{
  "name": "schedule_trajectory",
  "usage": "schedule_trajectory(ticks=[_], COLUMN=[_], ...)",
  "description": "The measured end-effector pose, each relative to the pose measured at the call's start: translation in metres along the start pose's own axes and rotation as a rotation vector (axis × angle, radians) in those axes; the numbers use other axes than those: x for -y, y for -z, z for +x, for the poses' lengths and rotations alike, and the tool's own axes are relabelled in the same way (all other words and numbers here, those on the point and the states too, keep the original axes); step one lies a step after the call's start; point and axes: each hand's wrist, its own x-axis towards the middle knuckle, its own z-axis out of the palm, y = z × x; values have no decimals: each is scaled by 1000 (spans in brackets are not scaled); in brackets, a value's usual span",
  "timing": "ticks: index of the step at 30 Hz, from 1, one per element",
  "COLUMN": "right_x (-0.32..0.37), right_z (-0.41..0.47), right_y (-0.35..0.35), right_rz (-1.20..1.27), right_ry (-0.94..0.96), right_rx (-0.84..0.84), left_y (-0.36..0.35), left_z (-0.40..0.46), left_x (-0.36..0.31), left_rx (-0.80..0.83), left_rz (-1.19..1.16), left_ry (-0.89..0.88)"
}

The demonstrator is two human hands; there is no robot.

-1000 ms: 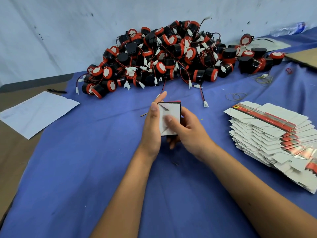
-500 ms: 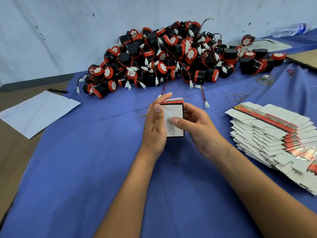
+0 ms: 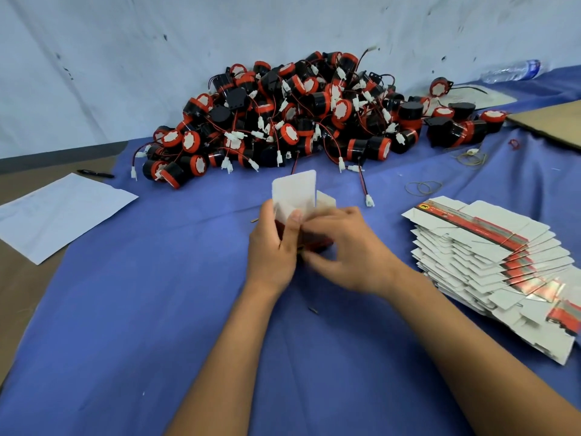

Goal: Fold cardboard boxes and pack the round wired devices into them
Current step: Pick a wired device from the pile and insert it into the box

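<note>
Small white-and-red cardboard box [image 3: 295, 209] held mid-table above blue cloth [image 3: 157, 309], top flap upright. Left hand [image 3: 272, 250] grips left wall; right hand [image 3: 342, 253] curls round right side, blurred. Judgement: light, thin, creases easily; hold by walls, not flaps. Pile of black-and-red round wired devices [image 3: 298, 121] behind.

Right hand [image 3: 345, 250] motion-blurred, its fingers indistinct; box [image 3: 297, 196] body mostly hidden behind both hands, only white flaps showing. Stack of flat cartons [image 3: 490, 256] cut off at right edge. Bottle [image 3: 511, 70] far back, label unreadable.
</note>
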Motion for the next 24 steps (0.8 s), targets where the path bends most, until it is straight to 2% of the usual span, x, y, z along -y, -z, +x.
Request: schedule_trajectory(ticks=[2, 3, 4, 5, 7, 8, 9, 11, 13, 16, 17, 18, 19, 20, 21, 22, 23, 24], right_x=[-9, -18, -32, -47, -68, -71, -71, -58, -42, -8, -2, 1, -2, -7, -12, -19, -23, -22], right_z=[8, 16, 26, 35, 48, 53, 56, 57, 52, 29, 23, 18, 16, 15, 15, 16, 19, 22], right_y=[6, 10, 15, 20, 26, 27, 26, 24, 24, 34, 39, 45, 49, 54, 58, 59, 57, 51], right_rz=[327, 302, 135, -130, -534, -609, -630, -616, -408, 346, 510, 547, 468, 264, -42, -331, -499, -495], right_ry=[-114, -216, -335, -448, -666, -709, -710, -643, -619, -631, -638, -648, -671, -707, -736, -765, -775, -758], right_rx=[-358, -516, -577, -486, -34, 114, 187, 232, 307, 573, 624, 639, 613, 570, 503, 400, 234, 68], left_y=[2, 3, 3, 2, 1, 1, 2, 6, 12, 22, 25, 27, 28, 28, 28, 28, 27, 27], left_z=[4, 6, 7, 7, 7, 7, 8, 10, 13, 15, 15, 16, 16, 16, 16, 16, 16, 16], left_x=[3, 5, 6, 6, 7, 8, 9, 11, 14, 18, 18, 19, 20, 21, 21, 22, 21, 20], left_rx=[-78, -101, -115, -119, -115, -118, -130, -187, -279, -368, -379, -384, -386, -390, -395, -397, -394, -387], left_rz=[30, 32, 32, 34, 45, 46, 41, 42, 74, 111, 118, 124, 130, 133, 134, 132, 129, 134], left_ry=[24, 40, 45, 43, 38, 38, 40, 56, 85, 138, 150, 163, 177, 187, 194, 197, 192, 182])
